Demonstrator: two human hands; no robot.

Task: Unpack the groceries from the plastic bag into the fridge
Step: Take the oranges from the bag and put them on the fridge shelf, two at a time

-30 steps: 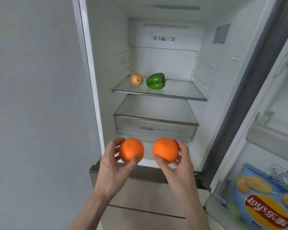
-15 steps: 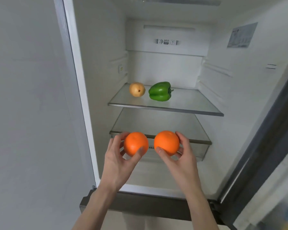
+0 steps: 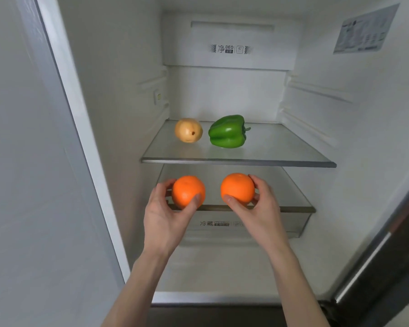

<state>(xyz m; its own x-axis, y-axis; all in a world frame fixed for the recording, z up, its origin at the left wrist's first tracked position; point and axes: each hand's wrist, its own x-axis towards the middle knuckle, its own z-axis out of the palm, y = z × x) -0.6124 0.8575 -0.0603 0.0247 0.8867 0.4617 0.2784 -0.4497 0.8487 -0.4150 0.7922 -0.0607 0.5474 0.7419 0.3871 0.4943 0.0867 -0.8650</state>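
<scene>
My left hand (image 3: 163, 215) grips an orange (image 3: 187, 190) and my right hand (image 3: 261, 208) grips a second orange (image 3: 236, 188). Both oranges are held side by side inside the open fridge, just below the front edge of the glass shelf (image 3: 281, 152) and above the drawer lid. On that shelf lie a yellowish pear (image 3: 188, 130) at the left and a green bell pepper (image 3: 227, 131) beside it. The plastic bag is out of view.
A clear drawer (image 3: 269, 224) with a printed label sits under the hands. The fridge's white left wall (image 3: 118, 114) and right wall (image 3: 364, 138) bound the compartment. The dark door edge (image 3: 376, 267) runs along the lower right. The shelf's right half is bare.
Both hands have carried the oranges forward and up into the fridge, and the oranges are now farther apart. The view has moved closer, and the door with the crisps bag has left the frame.
</scene>
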